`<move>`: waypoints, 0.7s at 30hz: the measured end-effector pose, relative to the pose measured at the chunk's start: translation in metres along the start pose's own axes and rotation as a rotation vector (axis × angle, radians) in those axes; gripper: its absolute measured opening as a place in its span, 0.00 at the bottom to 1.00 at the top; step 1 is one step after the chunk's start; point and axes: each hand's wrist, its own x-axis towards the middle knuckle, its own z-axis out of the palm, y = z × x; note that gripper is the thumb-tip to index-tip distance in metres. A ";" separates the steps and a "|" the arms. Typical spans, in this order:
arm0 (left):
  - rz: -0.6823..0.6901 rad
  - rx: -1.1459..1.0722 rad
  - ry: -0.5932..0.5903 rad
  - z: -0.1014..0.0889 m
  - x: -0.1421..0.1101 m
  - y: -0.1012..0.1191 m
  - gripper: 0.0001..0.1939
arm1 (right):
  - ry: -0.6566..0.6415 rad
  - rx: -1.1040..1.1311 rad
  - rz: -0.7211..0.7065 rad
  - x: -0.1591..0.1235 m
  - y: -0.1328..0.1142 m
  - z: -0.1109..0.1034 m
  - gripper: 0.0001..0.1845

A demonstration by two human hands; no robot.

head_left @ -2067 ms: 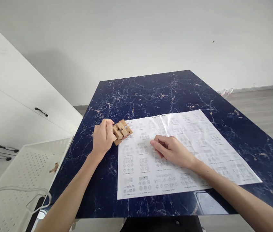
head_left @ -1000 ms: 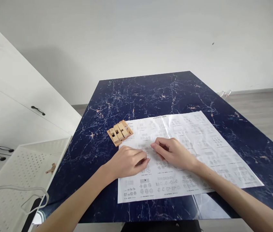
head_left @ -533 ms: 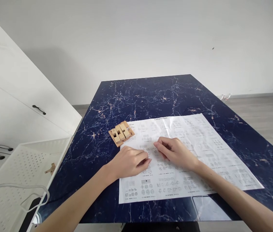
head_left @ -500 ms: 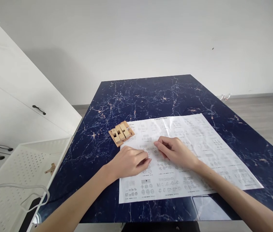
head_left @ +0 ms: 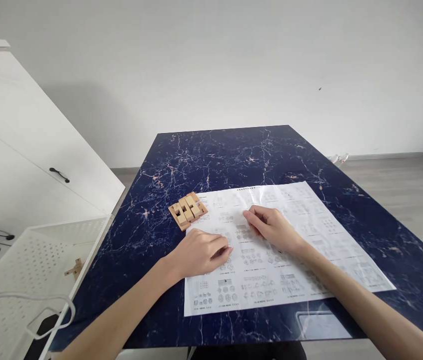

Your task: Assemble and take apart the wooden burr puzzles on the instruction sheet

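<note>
A printed sheet [head_left: 267, 267] (creased) lies flat, wooden pieces [head_left: 189, 210] at one corner.

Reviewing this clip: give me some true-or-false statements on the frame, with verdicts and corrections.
1. The left hand and right hand are both over the sheet. True.
2. The left hand holds the blocks. False: they sit on a board beyond that hand.
3. The table is dark blue with pale veins. True.
4. The sheet is unprinted. False: it carries rows of small diagrams.
5. The cable lies left of the table. True.
</note>
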 end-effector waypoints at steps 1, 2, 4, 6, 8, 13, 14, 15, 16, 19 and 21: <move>0.000 0.000 -0.002 0.000 0.000 0.000 0.16 | 0.008 0.004 -0.001 0.001 0.001 -0.001 0.28; 0.001 0.000 -0.002 0.000 0.000 0.000 0.16 | 0.017 0.006 0.000 0.002 0.003 -0.002 0.29; 0.003 0.002 -0.002 0.000 0.000 0.000 0.16 | 0.034 0.005 0.006 0.003 0.005 -0.004 0.29; 0.006 0.003 -0.001 0.000 0.000 0.000 0.16 | 0.048 -0.004 0.011 0.004 0.007 -0.006 0.29; 0.005 0.003 -0.003 0.000 0.000 0.000 0.16 | 0.054 -0.017 0.014 0.004 0.008 -0.006 0.29; 0.013 0.022 0.004 -0.001 0.000 0.001 0.16 | 0.044 -0.041 0.013 0.004 0.005 -0.007 0.29; 0.016 0.023 0.006 0.000 0.000 0.001 0.16 | 0.045 -0.040 0.016 0.003 0.004 -0.007 0.29; 0.018 0.022 0.007 0.000 0.000 0.001 0.15 | 0.047 -0.040 0.019 0.003 0.004 -0.007 0.29; 0.016 0.025 0.009 0.000 0.001 0.001 0.15 | 0.049 -0.040 0.020 0.003 0.003 -0.008 0.29; -0.013 0.061 0.039 0.000 0.002 0.001 0.16 | 0.048 -0.047 0.012 0.003 0.004 -0.008 0.29; -0.045 0.092 0.075 0.000 0.003 0.000 0.16 | 0.041 -0.043 0.005 0.003 0.003 -0.008 0.29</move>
